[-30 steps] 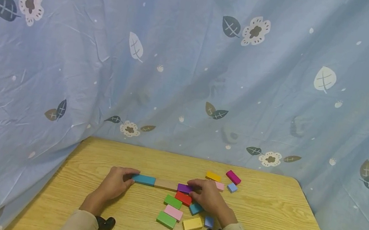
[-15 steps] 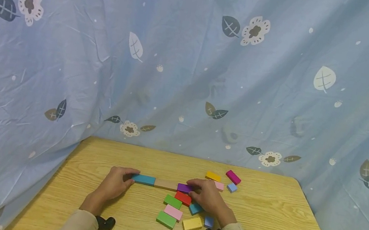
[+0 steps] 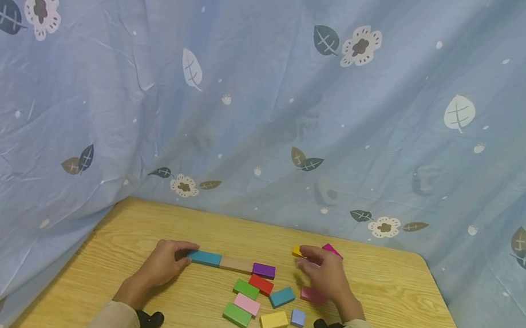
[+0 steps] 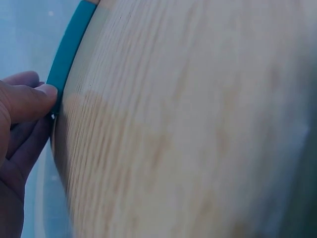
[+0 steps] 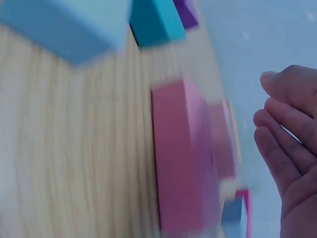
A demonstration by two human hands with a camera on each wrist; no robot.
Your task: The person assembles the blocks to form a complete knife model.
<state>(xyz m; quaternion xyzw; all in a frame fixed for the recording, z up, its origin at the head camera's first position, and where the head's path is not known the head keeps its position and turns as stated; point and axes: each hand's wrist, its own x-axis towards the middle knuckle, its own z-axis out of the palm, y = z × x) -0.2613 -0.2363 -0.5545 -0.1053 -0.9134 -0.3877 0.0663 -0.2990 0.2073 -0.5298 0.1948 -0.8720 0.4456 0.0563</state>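
Observation:
My left hand [image 3: 161, 263] pinches the left end of a blue block [image 3: 204, 258]; in the left wrist view the thumb lies on the near side of this teal-looking block [image 4: 72, 47]. A tan block [image 3: 237, 265] and a purple block [image 3: 263, 271] continue the row to the right, end to end. My right hand [image 3: 329, 275] hovers off the row's right end with nothing in its fingers. Partly behind it are an orange block [image 3: 297, 251] and a magenta block [image 3: 332, 250]. A dark pink block [image 3: 311, 294] lies below its palm, blurred in the right wrist view.
In front of the row lie a red block [image 3: 261, 284], two green blocks [image 3: 236, 315], a light pink block [image 3: 247, 305], another blue block [image 3: 282, 297], a yellow block [image 3: 274, 321] and a small periwinkle block [image 3: 297, 318]. A patterned curtain [image 3: 253, 98] hangs behind the wooden table [image 3: 389, 313].
My right hand has let go of the purple block and moved right and slightly back, toward the orange block. The left hand stays on the blue block, and the row has not shifted.

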